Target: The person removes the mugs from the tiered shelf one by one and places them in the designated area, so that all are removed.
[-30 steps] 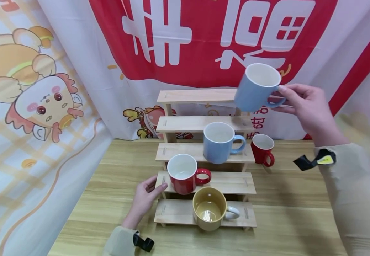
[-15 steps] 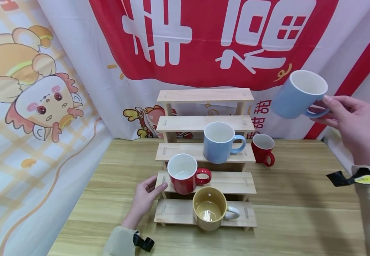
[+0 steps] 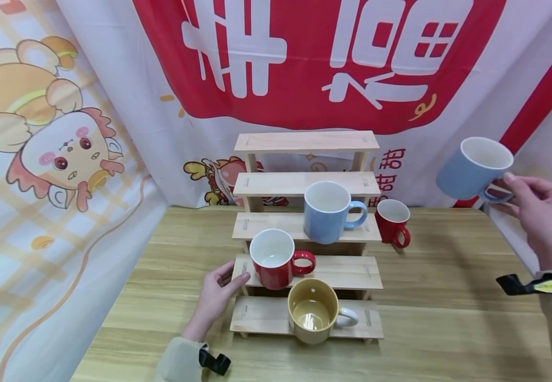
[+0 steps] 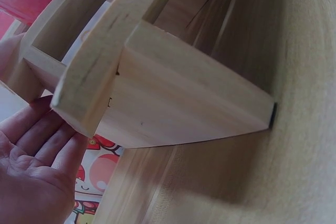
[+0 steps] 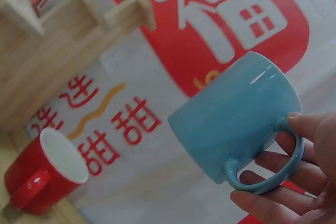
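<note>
Out to the right, my right hand [image 3: 545, 217] holds a light-blue mug [image 3: 472, 167] by its handle, tilted in the air. In the right wrist view its fingers [image 5: 286, 198] pass through and around the handle. My left hand [image 3: 216, 297] grips the left end of a stepped wooden rack [image 3: 347, 273], thumb in front and fingers behind. The left wrist view shows those fingers [image 4: 50, 140] at the board's end. On the rack stand another blue mug [image 3: 324, 220], a red mug [image 3: 273, 268] with white inside, and a yellow mug [image 3: 310, 318] with a white handle on the lowest step.
A smaller red mug [image 3: 390, 225] stands on the wood-grain table [image 3: 443, 329], right of the rack. The two upper boards [image 3: 304, 141] of the rack bear nothing. Printed cloth [image 3: 199, 127] hangs behind and along the left.
My right hand has carried the blue mug from beside the rack's top board out to the right and then lower. The left hand and the standing mugs stay in place.
</note>
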### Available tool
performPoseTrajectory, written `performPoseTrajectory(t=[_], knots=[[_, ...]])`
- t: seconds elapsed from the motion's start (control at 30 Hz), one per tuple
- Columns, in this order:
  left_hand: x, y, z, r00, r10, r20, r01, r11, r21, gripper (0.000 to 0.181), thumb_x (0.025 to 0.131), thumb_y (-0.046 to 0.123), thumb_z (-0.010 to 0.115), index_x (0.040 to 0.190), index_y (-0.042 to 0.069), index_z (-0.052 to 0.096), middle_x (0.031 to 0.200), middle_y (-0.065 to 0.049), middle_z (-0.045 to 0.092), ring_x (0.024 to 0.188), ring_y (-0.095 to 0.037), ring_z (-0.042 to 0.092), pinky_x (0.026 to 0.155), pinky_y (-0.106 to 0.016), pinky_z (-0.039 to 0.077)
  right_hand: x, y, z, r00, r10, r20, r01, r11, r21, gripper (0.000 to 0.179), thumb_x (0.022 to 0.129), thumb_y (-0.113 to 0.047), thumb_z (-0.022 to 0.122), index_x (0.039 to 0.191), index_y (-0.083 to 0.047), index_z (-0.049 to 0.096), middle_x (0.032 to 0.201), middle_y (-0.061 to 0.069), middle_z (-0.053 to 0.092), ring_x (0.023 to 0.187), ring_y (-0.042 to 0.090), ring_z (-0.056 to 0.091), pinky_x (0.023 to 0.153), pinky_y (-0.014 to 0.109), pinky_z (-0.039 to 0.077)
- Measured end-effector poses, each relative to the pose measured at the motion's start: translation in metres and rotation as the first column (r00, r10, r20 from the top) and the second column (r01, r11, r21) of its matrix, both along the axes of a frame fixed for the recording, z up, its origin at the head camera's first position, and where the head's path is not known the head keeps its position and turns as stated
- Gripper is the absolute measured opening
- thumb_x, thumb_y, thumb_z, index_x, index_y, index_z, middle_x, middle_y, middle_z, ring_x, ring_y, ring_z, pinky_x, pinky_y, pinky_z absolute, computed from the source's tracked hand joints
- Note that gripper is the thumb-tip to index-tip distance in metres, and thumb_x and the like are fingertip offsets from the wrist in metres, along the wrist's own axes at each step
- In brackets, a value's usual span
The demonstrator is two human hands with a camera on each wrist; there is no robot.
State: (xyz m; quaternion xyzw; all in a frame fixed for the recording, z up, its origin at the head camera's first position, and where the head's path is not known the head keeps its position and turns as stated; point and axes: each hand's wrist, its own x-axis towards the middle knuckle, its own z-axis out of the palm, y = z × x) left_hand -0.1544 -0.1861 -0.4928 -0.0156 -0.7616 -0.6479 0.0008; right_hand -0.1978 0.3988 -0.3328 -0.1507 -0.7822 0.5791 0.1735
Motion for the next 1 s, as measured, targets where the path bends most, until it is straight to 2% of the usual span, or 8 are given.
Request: performPoseTrajectory(t=[0.1, 0.2, 0.33, 0.43, 0.63, 0.73, 0.87, 1.0], knots=[[0.000, -0.001, -0.001, 1.000, 0.002, 0.005, -0.002, 1.000, -0.005, 0.055, 0.090, 0.027, 0.081, 0.137, 0.005, 0.062, 0.128, -0.012, 0.068, 0.117, -0.027, 0.063, 0.093, -0.028, 0.054, -0.003, 0.003, -0.019, 1.000, 0.015, -0.015, -0.016, 0.996, -0.089, 0.056, 0.090, -0.049, 0.066, 0.133, -0.013, 0.066, 0.113, -0.009, 0.069, 0.087, -0.001, 0.068, 0.063, 0.015, 0.056], [0.001, 0.000, 0.000, 1.000, 0.000, -0.004, 0.000, 1.000, -0.006, 0.054, 0.091, 0.026, 0.080, 0.137, 0.004, 0.062, 0.127, -0.012, 0.068, 0.116, -0.027, 0.064, 0.094, -0.028, 0.054, -0.006, 0.006, -0.040, 0.997, 0.037, -0.065, -0.051, 0.974, -0.220, 0.041, 0.091, -0.041, 0.072, 0.119, -0.010, 0.071, 0.098, -0.012, 0.072, 0.082, 0.001, 0.070, 0.064, 0.019, 0.058], [0.001, 0.001, 0.000, 1.000, -0.003, -0.018, 0.003, 1.000, -0.003, 0.052, 0.092, 0.024, 0.079, 0.137, 0.003, 0.062, 0.127, -0.013, 0.068, 0.115, -0.027, 0.064, 0.093, -0.028, 0.054, -0.006, 0.006, -0.069, 0.991, 0.054, -0.124, -0.091, 0.942, -0.324, 0.022, 0.094, -0.027, 0.074, 0.105, -0.008, 0.074, 0.092, -0.010, 0.074, 0.080, 0.005, 0.072, 0.066, 0.022, 0.059], [0.001, 0.001, 0.001, 1.000, 0.000, -0.014, 0.000, 1.000, 0.006, 0.051, 0.092, 0.023, 0.079, 0.137, 0.003, 0.063, 0.127, -0.013, 0.068, 0.115, -0.027, 0.064, 0.093, -0.028, 0.054, -0.007, 0.005, -0.089, 0.990, 0.046, -0.136, -0.093, 0.928, -0.361, 0.014, 0.095, -0.021, 0.074, 0.101, -0.009, 0.076, 0.090, -0.008, 0.075, 0.077, 0.007, 0.073, 0.065, 0.023, 0.059], [0.001, 0.001, 0.001, 1.000, 0.003, -0.013, -0.003, 1.000, 0.004, 0.052, 0.093, 0.021, 0.078, 0.138, 0.002, 0.061, 0.129, -0.014, 0.067, 0.116, -0.027, 0.063, 0.094, -0.026, 0.053, -0.011, 0.002, -0.124, 0.993, 0.019, -0.119, -0.061, 0.933, -0.356, 0.011, 0.097, -0.020, 0.072, 0.099, -0.011, 0.077, 0.087, -0.009, 0.075, 0.076, 0.005, 0.073, 0.064, 0.022, 0.058], [0.000, 0.001, 0.001, 1.000, 0.001, -0.014, -0.001, 1.000, 0.006, 0.052, 0.093, 0.020, 0.078, 0.138, 0.002, 0.061, 0.128, -0.015, 0.067, 0.116, -0.027, 0.063, 0.093, -0.027, 0.053, -0.015, 0.001, -0.138, 0.994, 0.000, -0.112, -0.042, 0.926, -0.375, 0.008, 0.098, -0.018, 0.071, 0.096, -0.012, 0.077, 0.084, -0.009, 0.075, 0.074, 0.005, 0.072, 0.064, 0.022, 0.058], [0.001, 0.001, 0.001, 1.000, -0.003, -0.007, 0.003, 1.000, 0.019, 0.052, 0.092, 0.022, 0.079, 0.137, 0.003, 0.062, 0.127, -0.014, 0.067, 0.115, -0.027, 0.063, 0.093, -0.028, 0.053, -0.021, -0.004, -0.150, 0.996, -0.048, -0.071, 0.018, 0.927, -0.374, 0.008, 0.097, -0.018, 0.072, 0.093, -0.013, 0.076, 0.079, -0.010, 0.074, 0.073, 0.003, 0.071, 0.063, 0.021, 0.057], [0.000, 0.000, 0.001, 1.000, -0.003, -0.010, 0.003, 1.000, 0.011, 0.052, 0.092, 0.023, 0.079, 0.137, 0.003, 0.062, 0.127, -0.014, 0.067, 0.116, -0.027, 0.063, 0.094, -0.028, 0.053, -0.025, -0.010, -0.156, 0.996, -0.081, -0.022, 0.068, 0.931, -0.358, 0.010, 0.096, -0.021, 0.073, 0.092, -0.013, 0.075, 0.079, -0.011, 0.074, 0.073, 0.001, 0.071, 0.063, 0.020, 0.057]])
